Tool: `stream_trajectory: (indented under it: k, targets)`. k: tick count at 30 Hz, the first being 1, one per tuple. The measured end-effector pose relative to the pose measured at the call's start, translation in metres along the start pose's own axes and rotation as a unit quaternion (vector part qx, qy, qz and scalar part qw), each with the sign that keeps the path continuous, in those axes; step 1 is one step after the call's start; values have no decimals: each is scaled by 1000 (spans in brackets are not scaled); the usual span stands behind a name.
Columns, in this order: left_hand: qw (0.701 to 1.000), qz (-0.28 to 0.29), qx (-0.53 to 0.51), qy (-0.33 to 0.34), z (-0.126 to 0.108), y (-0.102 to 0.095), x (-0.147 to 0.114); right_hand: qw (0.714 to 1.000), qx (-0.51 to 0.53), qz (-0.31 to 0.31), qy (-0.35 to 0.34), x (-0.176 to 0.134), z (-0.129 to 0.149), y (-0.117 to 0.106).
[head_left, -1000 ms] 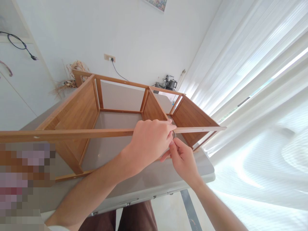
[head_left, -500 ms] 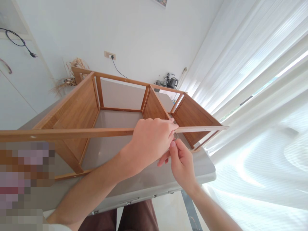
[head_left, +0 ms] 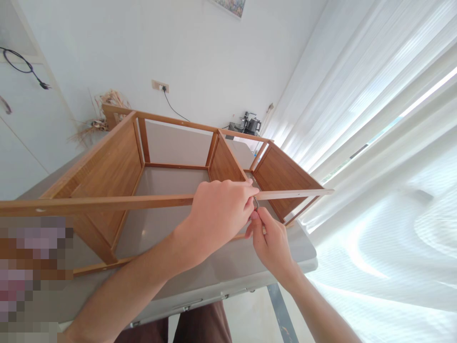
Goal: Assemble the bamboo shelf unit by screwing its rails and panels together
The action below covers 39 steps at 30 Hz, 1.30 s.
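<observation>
A wooden shelf unit (head_left: 117,203) lies on its side on the grey table (head_left: 214,271), its slats and panels upright. My left hand (head_left: 219,216) is wrapped over the unit's near top rail, close to the middle panel (head_left: 228,155). Just right of it, my right hand (head_left: 271,240) pinches a small bent metal hex key (head_left: 256,203) between thumb and forefinger. The key's upper end meets the rail beside my left fingertips; the exact spot where it sits is hidden by my fingers.
White curtains (head_left: 374,228) hang close on the right. Behind the unit are a black kettle (head_left: 254,125), a wall socket (head_left: 160,86) with a plugged-in cord, and dried plant stalks (head_left: 112,100). A black cable (head_left: 21,66) hangs at upper left. The lower left corner is pixelated.
The view has shifted slightly, so everything appears a little lower and further left. My left hand keeps its hold on the rail; my right fingers have shifted slightly around the hex key.
</observation>
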State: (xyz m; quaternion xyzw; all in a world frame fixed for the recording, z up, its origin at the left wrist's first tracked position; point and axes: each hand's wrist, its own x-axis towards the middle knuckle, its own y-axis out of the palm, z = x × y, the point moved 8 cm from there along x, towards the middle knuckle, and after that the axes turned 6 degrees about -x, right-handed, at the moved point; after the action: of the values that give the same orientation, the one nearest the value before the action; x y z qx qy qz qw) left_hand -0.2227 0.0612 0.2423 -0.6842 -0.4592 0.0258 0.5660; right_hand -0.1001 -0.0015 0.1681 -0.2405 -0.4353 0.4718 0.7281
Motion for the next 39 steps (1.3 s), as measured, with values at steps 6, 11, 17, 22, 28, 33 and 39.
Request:
stream_trajectory:
  k: [6,11,17,22,28,33,39]
  targets:
    - [1000,-1,3,-3,1,1,-1,999,-40,11,-24,2,2,-6]
    - [1000,7,6,-8,1,1,0,997,-63,17,-43,3,5,-7]
    - [1000,5,10,-7,-1,0,0,992,-111,18,-62,4,8,-13]
    - [1000,14,12,-18,1,0,0,979,-173,12,-108,6,15,-24]
    - [1000,11,7,-9,1,1,-1,996,-75,37,-43,7,8,-10]
    - [1000,6,2,-5,1,1,-2,996,66,44,45,2,4,9]
    - [1000,11,9,-2,1,0,0,971,206,36,119,-7,3,22]
